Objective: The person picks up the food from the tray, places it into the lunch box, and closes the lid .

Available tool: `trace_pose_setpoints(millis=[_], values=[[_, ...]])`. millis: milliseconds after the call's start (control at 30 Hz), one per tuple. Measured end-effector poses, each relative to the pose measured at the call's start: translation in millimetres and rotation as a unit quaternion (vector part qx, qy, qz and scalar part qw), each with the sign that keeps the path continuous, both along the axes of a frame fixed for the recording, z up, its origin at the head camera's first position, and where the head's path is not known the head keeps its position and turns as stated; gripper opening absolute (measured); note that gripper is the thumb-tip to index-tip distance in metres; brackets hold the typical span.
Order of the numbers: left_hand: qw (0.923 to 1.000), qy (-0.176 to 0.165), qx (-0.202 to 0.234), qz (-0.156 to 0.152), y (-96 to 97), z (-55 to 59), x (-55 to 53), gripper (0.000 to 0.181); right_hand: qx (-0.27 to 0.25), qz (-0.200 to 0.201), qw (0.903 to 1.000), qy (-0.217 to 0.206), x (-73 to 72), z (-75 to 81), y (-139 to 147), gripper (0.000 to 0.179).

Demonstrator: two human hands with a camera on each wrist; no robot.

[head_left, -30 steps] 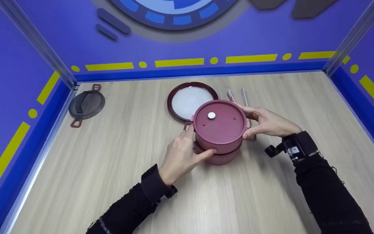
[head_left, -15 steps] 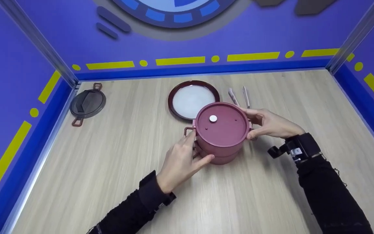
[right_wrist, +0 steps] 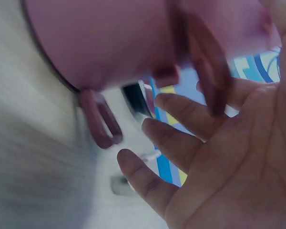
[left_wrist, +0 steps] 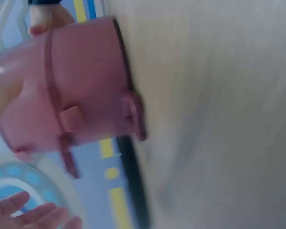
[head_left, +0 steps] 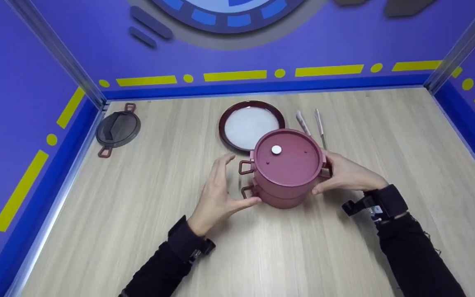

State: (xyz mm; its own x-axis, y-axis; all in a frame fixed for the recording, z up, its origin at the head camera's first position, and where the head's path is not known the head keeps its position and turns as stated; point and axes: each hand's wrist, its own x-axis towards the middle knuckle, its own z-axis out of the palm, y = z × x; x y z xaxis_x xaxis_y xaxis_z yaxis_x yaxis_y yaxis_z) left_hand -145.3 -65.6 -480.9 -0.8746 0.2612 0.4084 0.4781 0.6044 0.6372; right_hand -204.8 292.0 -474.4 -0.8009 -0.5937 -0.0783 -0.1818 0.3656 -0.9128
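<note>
Two pink toy cooking pots stand stacked upright in the head view, the upper pot resting on the lower pot. The upper one's flat, recessed top bears a white knob. Dark red loop handles stick out from both at left and right. My left hand is spread at the left side, fingers off the handles, thumb tip near the lower pot. At the right side my right hand has its fingers around the handle area; the right wrist view shows them extended and apart beside the handles.
Behind the pots lies a white plate with a dark red rim. Two pieces of cutlery with pale handles lie right of it. A dark see-through lid with red handles sits at the far left. Blue walls enclose the table.
The upper pot has settled from a slight tilt flush onto the lower one. My left hand has let go and drawn back left; the right hand's fingers have loosened and slid slightly down.
</note>
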Motion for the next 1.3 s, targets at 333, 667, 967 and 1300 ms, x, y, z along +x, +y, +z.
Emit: trace_pose_setpoints(millis=[333, 667, 967, 1300], values=[[0.9911, -0.064, 0.013, -0.116, 16.1, -13.0, -36.5, 0.116, 0.001, -0.03, 0.9995, 0.013, 4.6, -6.2, -7, 0.096], [0.9865, -0.085, 0.009, -0.14, 7.0, -13.8, -49.8, 0.106, 0.019, -0.048, 0.9981, 0.033, 15.1, -6.0, -18, 0.104], [0.9817, -0.082, -0.005, -0.172, -7.5, -14.8, -61.2, 0.108, 0.04, -0.046, 0.9909, 0.12, 25.2, -0.2, -35, 0.11], [0.9766, -0.087, 0.005, -0.196, -24.1, -14.4, -69.2, 0.108, 0.08, -0.03, 0.9798, 0.181, 32.5, 5.2, -49, 0.105]])
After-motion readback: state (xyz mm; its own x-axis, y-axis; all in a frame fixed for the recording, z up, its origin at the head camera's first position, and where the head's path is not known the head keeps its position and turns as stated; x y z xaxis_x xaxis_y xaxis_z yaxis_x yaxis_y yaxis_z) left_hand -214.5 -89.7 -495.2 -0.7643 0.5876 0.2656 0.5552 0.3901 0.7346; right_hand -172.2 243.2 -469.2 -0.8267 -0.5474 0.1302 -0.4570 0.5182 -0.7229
